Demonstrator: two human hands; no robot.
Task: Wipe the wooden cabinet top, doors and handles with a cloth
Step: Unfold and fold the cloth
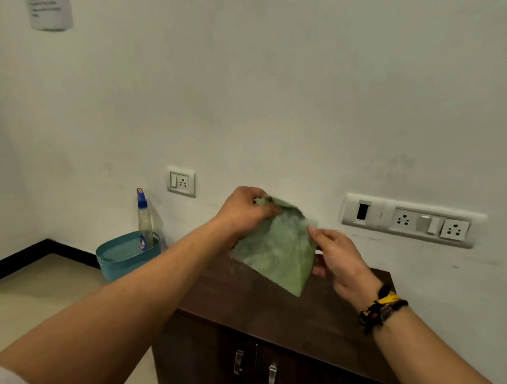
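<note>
Floor: teal basket [123, 261] holds spray bottle [145, 224] upright.

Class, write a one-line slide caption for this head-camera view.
Both hands hold a green cloth above the wooden cabinet.

Cabinet top [326, 314] lies bare; wall [271, 102] bounds its rear.

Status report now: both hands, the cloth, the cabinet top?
Left hand and right hand both grip green cloth, held above cabinet top. Wiping not yet begun. Top bare, nothing in the way.
</note>
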